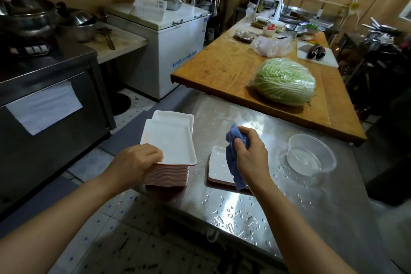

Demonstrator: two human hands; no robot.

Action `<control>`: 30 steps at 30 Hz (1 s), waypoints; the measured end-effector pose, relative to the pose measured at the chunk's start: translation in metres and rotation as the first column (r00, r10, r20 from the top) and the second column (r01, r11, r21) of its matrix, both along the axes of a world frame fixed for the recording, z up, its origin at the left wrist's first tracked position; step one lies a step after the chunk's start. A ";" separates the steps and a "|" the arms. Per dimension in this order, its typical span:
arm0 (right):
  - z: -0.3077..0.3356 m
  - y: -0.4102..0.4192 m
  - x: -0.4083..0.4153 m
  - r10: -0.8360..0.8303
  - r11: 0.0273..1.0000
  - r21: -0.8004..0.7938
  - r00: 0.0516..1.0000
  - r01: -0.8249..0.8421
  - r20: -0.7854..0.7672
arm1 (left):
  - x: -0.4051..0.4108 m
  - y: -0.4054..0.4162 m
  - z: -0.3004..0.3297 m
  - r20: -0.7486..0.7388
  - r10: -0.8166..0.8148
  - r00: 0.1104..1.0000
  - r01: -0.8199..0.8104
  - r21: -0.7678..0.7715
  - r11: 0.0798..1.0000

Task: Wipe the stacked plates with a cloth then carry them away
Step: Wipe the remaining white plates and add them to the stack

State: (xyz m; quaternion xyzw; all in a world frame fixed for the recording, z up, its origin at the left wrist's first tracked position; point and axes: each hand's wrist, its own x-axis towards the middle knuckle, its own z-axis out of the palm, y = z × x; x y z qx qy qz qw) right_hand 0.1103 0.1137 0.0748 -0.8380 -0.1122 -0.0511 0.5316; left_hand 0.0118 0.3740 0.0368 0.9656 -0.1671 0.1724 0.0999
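A tall stack of white rectangular plates [170,140] with red rims stands at the left edge of the wet steel table [255,207]. My left hand [135,162] grips the near left corner of the top plate, thumb on its rim. A second, low pile of the same plates [216,162] lies just to the right. My right hand [249,155] hovers over that low pile and holds a bunched blue cloth [233,158], whose tail hangs down over the plate's near edge.
A clear plastic bowl [311,158] with water sits to the right on the steel table. A wooden worktop [222,66] beyond holds a wrapped cabbage [285,81] and kitchen items. A person stands at the far end. A steel cabinet and freezer line the left.
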 end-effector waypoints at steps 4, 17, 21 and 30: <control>-0.004 -0.002 -0.001 0.003 1.000 -0.024 1.000 -0.003 0.007 | 0.002 0.008 -0.013 -0.036 0.015 0.999 -0.017 -0.051 0.999; -0.014 -0.022 0.012 -0.044 0.999 -0.018 0.999 0.043 -0.029 | 0.029 0.016 -0.031 -0.278 0.191 0.941 -0.185 0.050 0.982; -0.016 -0.037 0.023 -0.063 0.998 -0.026 0.997 0.062 -0.044 | 0.040 -0.005 -0.023 -0.151 0.313 0.938 -0.288 0.167 0.943; -0.032 -0.078 0.045 -0.108 0.994 -0.019 0.989 0.106 -0.102 | 0.099 -0.138 -0.036 -0.084 0.229 0.970 -0.242 -0.236 0.941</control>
